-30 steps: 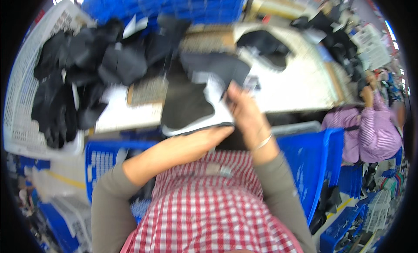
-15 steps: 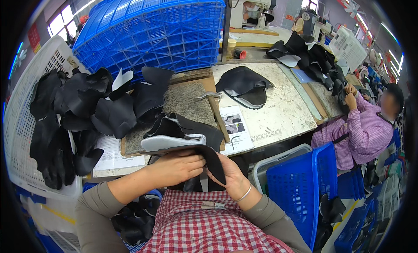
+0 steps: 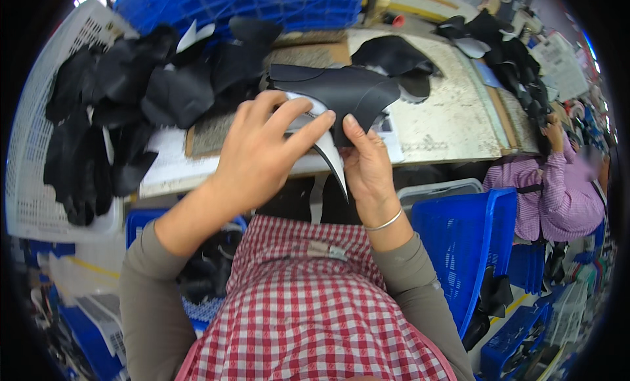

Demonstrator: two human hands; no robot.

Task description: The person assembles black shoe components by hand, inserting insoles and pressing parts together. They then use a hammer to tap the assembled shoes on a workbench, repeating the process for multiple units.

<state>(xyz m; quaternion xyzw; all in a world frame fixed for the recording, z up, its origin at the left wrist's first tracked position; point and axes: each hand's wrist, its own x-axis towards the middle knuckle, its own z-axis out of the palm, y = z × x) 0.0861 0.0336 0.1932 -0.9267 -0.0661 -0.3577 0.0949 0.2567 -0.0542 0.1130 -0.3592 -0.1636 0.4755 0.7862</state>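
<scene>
Over the top comes the left hand [image 3: 252,148], and the black piece [image 3: 335,89] has swung its smooth face into view! It's up above the near edge of the counter [image 3: 446,125]. Right hand [image 3: 369,168] grips its lower edge, thumb on top; left fingers bend onto the white lining [image 3: 333,159], though whether they pinch, I can't tell.
</scene>
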